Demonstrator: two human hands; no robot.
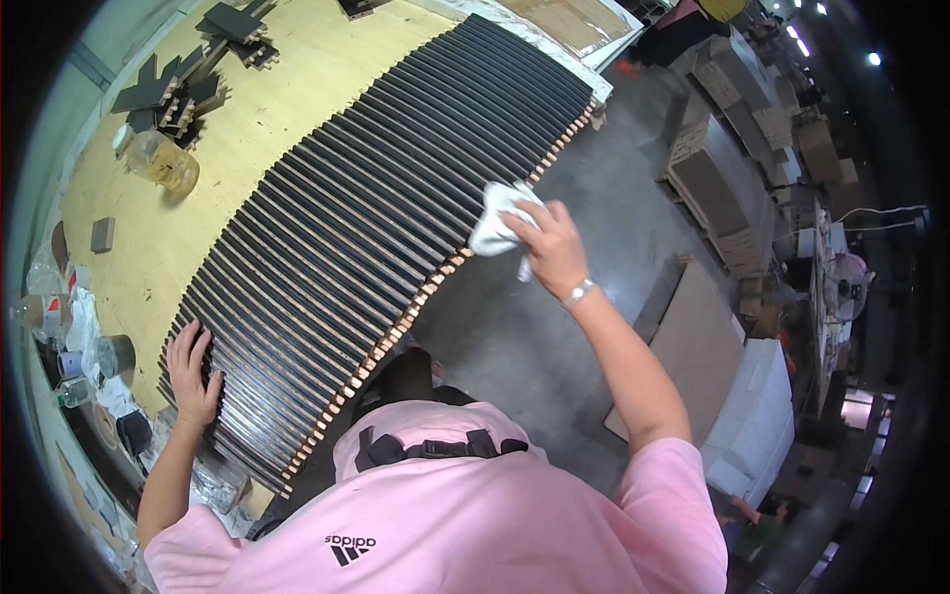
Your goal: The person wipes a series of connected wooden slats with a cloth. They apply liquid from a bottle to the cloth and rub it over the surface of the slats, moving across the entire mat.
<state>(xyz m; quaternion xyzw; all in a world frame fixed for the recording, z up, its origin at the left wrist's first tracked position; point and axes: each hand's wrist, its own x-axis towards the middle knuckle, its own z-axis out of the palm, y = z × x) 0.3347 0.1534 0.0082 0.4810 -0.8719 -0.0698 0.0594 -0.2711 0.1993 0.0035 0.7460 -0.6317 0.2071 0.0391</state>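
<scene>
Your left hand (195, 381) rests palm-down, fingers loosely spread, on the nearer part of the dark strips (341, 213) covering the worktop (297, 74). Farther out, your right hand (556, 249) reaches forward, clutching a white cloth (491, 228) at their right ends.

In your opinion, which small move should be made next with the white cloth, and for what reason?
Probably the right grip should draw the white cloth inward along the dark strips: the cloth is bunched in the fingers at the strips' right-hand ends, while the left grip rests open on other strips and may steady them.
</scene>
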